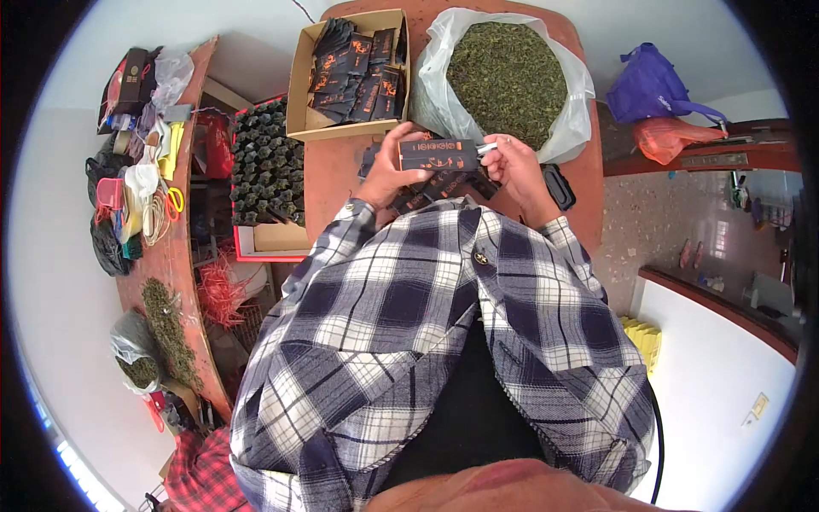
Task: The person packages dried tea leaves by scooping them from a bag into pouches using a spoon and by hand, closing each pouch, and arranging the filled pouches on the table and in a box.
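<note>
Your left hand holds a black packet above the table; your right hand pinches something white at its end. Many packets sit in the carton; others lie loose.

The print on the black packet is too small to read. Fingers of the right hand partly hide a small white object. Loose packets lie partly covered. Near left, a red-checked sleeve is cut off.
</note>
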Available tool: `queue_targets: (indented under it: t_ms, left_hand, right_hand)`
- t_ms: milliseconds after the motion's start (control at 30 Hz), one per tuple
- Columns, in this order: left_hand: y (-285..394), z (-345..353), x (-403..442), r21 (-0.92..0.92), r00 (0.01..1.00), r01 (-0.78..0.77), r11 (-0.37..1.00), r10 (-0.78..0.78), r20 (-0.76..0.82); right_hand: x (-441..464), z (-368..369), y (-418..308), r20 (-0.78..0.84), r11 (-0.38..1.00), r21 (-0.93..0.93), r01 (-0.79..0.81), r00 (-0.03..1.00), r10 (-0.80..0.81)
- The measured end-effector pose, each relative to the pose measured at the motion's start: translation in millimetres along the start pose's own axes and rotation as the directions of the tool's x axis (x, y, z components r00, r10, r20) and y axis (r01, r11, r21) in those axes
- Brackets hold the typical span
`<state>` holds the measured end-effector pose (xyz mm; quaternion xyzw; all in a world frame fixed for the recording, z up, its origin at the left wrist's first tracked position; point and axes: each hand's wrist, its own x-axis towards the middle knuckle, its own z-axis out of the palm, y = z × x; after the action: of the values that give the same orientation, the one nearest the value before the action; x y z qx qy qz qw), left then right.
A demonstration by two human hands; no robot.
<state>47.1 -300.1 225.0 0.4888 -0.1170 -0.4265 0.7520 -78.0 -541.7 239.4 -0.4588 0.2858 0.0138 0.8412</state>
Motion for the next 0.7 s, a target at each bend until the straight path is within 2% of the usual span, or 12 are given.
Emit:
queue_targets:
  t_ms: [67, 133, 200, 233, 300, 367, 467, 567, 667, 700]
  left_hand:
    - [10.8, -7.6, -1.7, 0.061, 0.999, 0.000, 0.998, 0.002, -0.033]
    - [15.1, -8.9, 0.3, 0.439, 0.997, -0.068, 0.896, 0.075, 0.001]
    - [22.1, -1.2, 2.1, 0.774, 0.993, -0.119, 0.622, 0.078, 0.090]
    - [19.3, 8.1, 6.3, 0.853, 0.974, -0.213, 0.477, 0.168, 0.150]
    - [22.3, 29.6, 9.3, 0.963, 0.968, -0.217, 0.159, 0.160, 0.192]
    - [24.0, 42.7, 11.3, 0.960, 0.945, -0.251, -0.127, 0.186, 0.271]
    - [23.1, 47.3, 15.8, 0.966, 0.956, -0.251, -0.060, 0.141, 0.257]
    - [21.8, 47.6, 20.0, 0.977, 0.978, -0.190, 0.095, 0.102, 0.180]
    - [9.9, 38.5, 27.0, 0.952, 0.963, -0.241, 0.189, 0.170, 0.210]
    - [7.6, 38.6, 26.9, 0.949, 0.953, -0.258, 0.182, 0.207, 0.220]
  right_hand:
    - [-2.3, 0.5, -5.0, -0.034, 0.997, -0.065, 0.032, 0.999, -0.034]
    - [-2.8, 2.7, -8.7, -0.076, 0.990, -0.137, 0.037, 0.996, -0.048]
    - [-1.0, 4.5, -7.7, -0.081, 0.985, -0.165, 0.040, 0.995, -0.054]
    - [0.0, 4.6, -6.7, -0.081, 0.983, -0.180, 0.042, 0.995, -0.057]
    - [1.9, 7.3, -4.3, -0.049, 0.976, -0.207, 0.063, 0.996, -0.075]
    - [1.5, 12.3, -4.1, -0.029, 0.962, -0.258, 0.086, 0.995, -0.096]
    - [-2.4, 19.8, -8.5, -0.014, 0.923, -0.359, 0.136, 0.988, -0.152]
    - [-11.2, 26.1, -11.8, -0.004, 0.853, -0.472, 0.223, 0.967, -0.255]
    - [-15.2, 31.4, -14.7, 0.048, 0.709, -0.624, 0.329, 0.921, -0.386]
    - [-14.7, 29.5, -14.9, 0.076, 0.648, -0.672, 0.359, 0.903, -0.422]
